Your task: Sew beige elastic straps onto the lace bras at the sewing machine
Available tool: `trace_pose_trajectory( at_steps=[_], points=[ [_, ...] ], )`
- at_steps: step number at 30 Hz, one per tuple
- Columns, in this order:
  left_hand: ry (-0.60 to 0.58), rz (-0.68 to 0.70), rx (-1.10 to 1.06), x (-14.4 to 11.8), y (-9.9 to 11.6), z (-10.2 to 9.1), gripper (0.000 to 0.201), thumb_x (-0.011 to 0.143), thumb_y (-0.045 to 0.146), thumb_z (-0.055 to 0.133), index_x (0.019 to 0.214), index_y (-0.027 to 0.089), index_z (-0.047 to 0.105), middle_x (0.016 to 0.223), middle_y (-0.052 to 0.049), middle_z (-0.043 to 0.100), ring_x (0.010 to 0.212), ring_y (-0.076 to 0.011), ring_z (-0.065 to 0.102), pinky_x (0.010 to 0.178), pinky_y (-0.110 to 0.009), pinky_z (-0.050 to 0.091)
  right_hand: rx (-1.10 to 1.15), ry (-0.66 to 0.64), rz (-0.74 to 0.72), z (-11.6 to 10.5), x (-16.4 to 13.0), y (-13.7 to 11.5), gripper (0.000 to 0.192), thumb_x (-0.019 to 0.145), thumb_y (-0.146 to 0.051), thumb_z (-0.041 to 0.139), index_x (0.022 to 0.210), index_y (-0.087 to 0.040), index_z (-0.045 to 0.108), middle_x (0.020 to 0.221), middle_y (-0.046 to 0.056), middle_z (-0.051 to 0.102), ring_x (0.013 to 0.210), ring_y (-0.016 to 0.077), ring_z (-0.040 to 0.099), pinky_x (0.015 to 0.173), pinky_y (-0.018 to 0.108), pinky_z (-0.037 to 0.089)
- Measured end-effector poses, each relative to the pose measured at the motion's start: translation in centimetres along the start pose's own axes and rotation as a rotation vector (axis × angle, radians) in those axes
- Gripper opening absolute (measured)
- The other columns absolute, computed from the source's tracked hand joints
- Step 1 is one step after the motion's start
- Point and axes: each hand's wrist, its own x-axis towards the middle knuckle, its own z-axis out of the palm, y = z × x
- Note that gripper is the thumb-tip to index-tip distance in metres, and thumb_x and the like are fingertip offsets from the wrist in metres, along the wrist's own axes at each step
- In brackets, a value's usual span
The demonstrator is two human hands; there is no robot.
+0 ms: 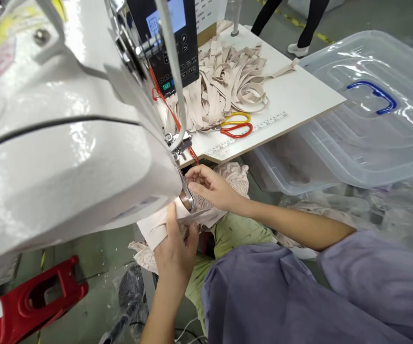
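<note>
Nearest to the camera, the left hand (176, 251) comes up from the bottom of the view and grips a pale beige fabric (156, 228) from below, with the thumb pressed up on the cloth and the other fingers curled behind it. Just beyond it, the right hand (210, 187) reaches in from the right and pinches the lace part of the same fabric with narrow, bent fingers, close beside the lower edge of the white sewing machine (66, 143). The fabric lies between the two hands, under the machine head, and it hangs down over the person's green lap. On the floor at the near left stands a red stool (34, 296). Farther, on the white table (299, 95), scissors (235, 124) with yellow and red handles lie beside a heap of beige straps (224, 81). At the right is a clear plastic box (357, 110) with a blue handle. At the far edge, the legs of another person (299, 24) are seen.
</note>
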Motion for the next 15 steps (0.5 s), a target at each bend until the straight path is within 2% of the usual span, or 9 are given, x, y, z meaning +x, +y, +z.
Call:
trace_pose_trajectory(
  at_steps=[5, 8, 10, 12, 14, 15],
  points=[
    [-0.006, -0.039, -0.073, -0.2, 0.1, 0.4, 0.088, 0.092, 0.046, 0.061, 0.160, 0.013, 0.016, 0.127, -0.024, 0.067, 0.105, -0.0346, 0.072, 0.070, -0.037, 0.059, 0.021, -0.025, 0.038, -0.1, -0.9, -0.4, 0.030, 0.091, -0.043, 0.064, 0.106, -0.019, 0.055, 0.098, 0.004, 0.059, 0.083, 0.0145, 0.057, 0.076, 0.029, 0.048],
    [-0.001, -0.014, -0.085, -1.4, 1.2, 1.1, 0.090, 0.094, 0.045, 0.060, 0.160, 0.009, 0.010, 0.128, -0.026, 0.066, 0.110, -0.0361, 0.070, 0.077, -0.041, 0.061, -0.047, -0.084, 0.001, -0.6, -2.2, -1.1, 0.036, 0.088, -0.049, 0.067, 0.105, -0.018, 0.057, 0.102, 0.005, 0.061, 0.092, 0.0181, 0.059, 0.083, 0.032, 0.048],
    [0.033, 0.095, -0.095, -3.0, 2.2, 1.7, 0.089, 0.094, 0.044, 0.060, 0.160, 0.008, 0.012, 0.132, -0.027, 0.064, 0.118, -0.0373, 0.067, 0.086, -0.045, 0.060, -0.146, -0.159, -0.010, -1.1, -3.4, -1.5, 0.037, 0.087, -0.050, 0.070, 0.103, -0.018, 0.059, 0.099, 0.005, 0.063, 0.092, 0.0194, 0.060, 0.081, 0.032, 0.048],
    [0.018, 0.245, -0.134, -5.0, 3.2, 1.9, 0.088, 0.092, 0.043, 0.063, 0.160, 0.009, 0.017, 0.133, -0.027, 0.064, 0.121, -0.0371, 0.065, 0.093, -0.047, 0.059, -0.182, -0.207, 0.031, -1.8, -4.5, -1.9, 0.031, 0.091, -0.049, 0.066, 0.094, -0.019, 0.062, 0.089, 0.003, 0.064, 0.082, 0.0179, 0.059, 0.072, 0.029, 0.046],
    [-0.016, 0.335, -0.220, -6.9, 3.7, 1.6, 0.082, 0.092, 0.038, 0.064, 0.159, 0.015, 0.022, 0.123, -0.020, 0.071, 0.110, -0.0316, 0.071, 0.087, -0.041, 0.062, -0.120, -0.108, 0.103, -2.2, -5.4, -2.4, 0.033, 0.095, -0.050, 0.059, 0.085, -0.019, 0.061, 0.080, 0.001, 0.062, 0.075, 0.0166, 0.057, 0.065, 0.028, 0.045],
    [0.016, 0.350, -0.281, -7.5, 3.7, 1.3, 0.077, 0.092, 0.033, 0.063, 0.158, 0.018, 0.027, 0.113, -0.015, 0.075, 0.098, -0.0275, 0.075, 0.078, -0.036, 0.063, -0.075, -0.039, 0.124, -2.3, -5.9, -2.6, 0.035, 0.095, -0.052, 0.058, 0.081, -0.019, 0.060, 0.076, 0.000, 0.061, 0.071, 0.0160, 0.057, 0.063, 0.027, 0.045]
  ],
)
